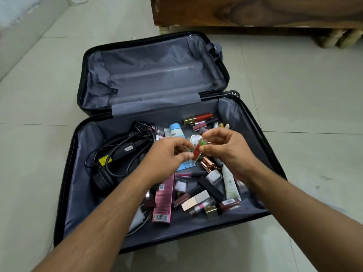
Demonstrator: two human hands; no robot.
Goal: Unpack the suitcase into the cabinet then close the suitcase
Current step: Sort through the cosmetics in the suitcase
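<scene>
The suitcase (82, 193) is lying open on the tiled floor (294, 114), its near half holding everything. At the left of that half a tangle of black cables (117, 154) is resting. Right of them the left hand (167, 156) is pinching a small red tube with a green cap (198, 149) above the suitcase's middle, and the right hand (225, 148) is pinching the same tube's cap end. Beneath and right of the hands, scattered cosmetics (206, 193) are lying.
</scene>
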